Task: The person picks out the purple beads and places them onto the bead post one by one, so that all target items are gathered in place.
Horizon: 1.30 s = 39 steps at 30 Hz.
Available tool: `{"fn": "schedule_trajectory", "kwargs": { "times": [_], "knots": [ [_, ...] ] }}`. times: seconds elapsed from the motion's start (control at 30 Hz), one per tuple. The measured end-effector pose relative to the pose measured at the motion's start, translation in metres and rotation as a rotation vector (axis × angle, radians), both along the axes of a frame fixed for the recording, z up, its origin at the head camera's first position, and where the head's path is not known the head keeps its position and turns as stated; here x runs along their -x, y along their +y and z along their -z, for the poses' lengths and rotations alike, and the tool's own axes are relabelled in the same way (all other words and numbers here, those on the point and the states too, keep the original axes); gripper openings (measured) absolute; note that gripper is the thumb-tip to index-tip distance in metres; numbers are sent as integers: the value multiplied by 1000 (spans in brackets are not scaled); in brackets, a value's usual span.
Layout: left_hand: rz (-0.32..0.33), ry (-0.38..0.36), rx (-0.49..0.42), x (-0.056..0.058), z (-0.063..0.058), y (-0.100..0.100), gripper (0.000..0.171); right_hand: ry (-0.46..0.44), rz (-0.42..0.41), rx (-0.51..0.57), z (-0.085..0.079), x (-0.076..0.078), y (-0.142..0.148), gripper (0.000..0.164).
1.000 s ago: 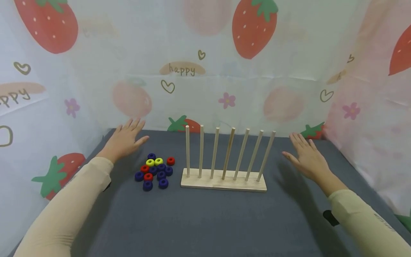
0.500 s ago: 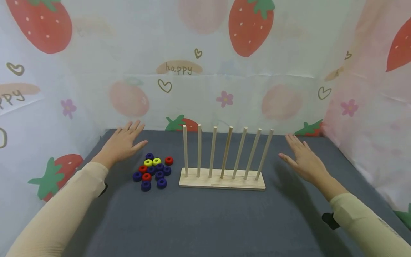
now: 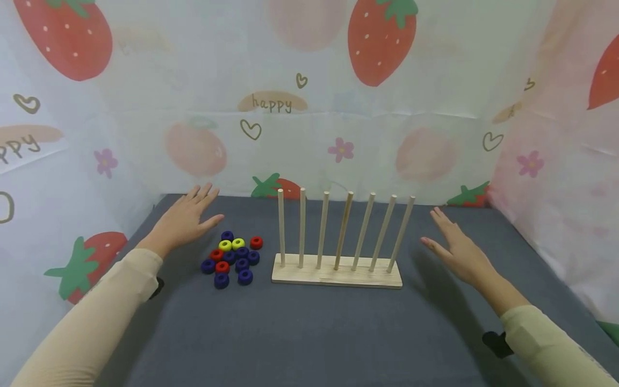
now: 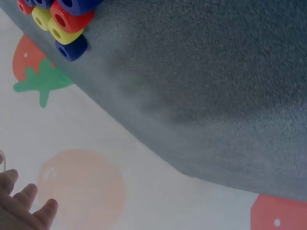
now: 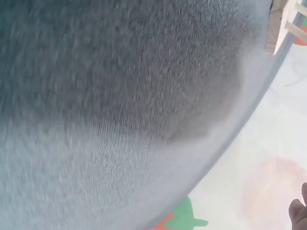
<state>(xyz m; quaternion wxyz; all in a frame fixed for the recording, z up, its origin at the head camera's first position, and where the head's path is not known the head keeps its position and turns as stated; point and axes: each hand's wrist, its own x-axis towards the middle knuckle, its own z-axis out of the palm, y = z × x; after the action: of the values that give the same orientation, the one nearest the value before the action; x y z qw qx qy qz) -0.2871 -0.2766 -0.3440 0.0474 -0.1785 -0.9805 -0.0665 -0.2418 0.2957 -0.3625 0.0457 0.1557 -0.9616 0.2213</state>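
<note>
My left hand (image 3: pixel 181 221) is held out over the far left of the table, fingers straight and spread, holding nothing. Just right of it lies a loose group of small rings in dark blue (image 3: pixel 221 280), red (image 3: pixel 256 242) and yellow (image 3: pixel 225 245). Part of that group, such as a blue ring (image 4: pixel 72 48), shows at the top left of the left wrist view. A wooden rack (image 3: pixel 337 277) with a row of several upright bare pegs (image 3: pixel 303 228) stands mid-table. To its right my right hand (image 3: pixel 459 251) hovers with straight fingers, thumb apart, also holding nothing.
Dark grey cloth covers the table (image 3: pixel 309 333). Behind and at both sides hang white and pink curtains (image 3: pixel 309 145) printed with strawberries, hearts and flowers. The rack's end (image 5: pixel 276 28) shows at the top right of the right wrist view.
The right hand turns slightly, its fingers looking closer together, and dips a little. The left hand stays nearly in place. The whole head view shifts slightly; rings and rack stay put.
</note>
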Motion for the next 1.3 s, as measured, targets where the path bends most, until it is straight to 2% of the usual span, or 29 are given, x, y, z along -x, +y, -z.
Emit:
{"fn": "schedule_trajectory", "kwargs": {
  "times": [0.13, 0.33, 0.6, 0.8, 1.03, 1.3],
  "knots": [
    [-21, -19, -68, -1, 2, -1, 78, -32, 19, 64, 1, -5, -4, 79],
    [-69, -84, -207, -1, 12, -1, 82, -20, 36, 159, 5, -10, -8, 74],
    [-140, -145, -372, 0, 24, 0, 82, -98, 22, 395, 11, -13, -13, 69],
    [-208, -157, -466, 0, 26, 2, 83, -108, 22, 439, 16, -14, -16, 66],
    [-235, -183, -561, 1, 30, 6, 82, -131, 42, 528, 17, -15, -21, 63],
    [-267, -204, -715, 5, 43, 1, 84, -158, 36, 667, 22, -12, -33, 66]
  ]
}}
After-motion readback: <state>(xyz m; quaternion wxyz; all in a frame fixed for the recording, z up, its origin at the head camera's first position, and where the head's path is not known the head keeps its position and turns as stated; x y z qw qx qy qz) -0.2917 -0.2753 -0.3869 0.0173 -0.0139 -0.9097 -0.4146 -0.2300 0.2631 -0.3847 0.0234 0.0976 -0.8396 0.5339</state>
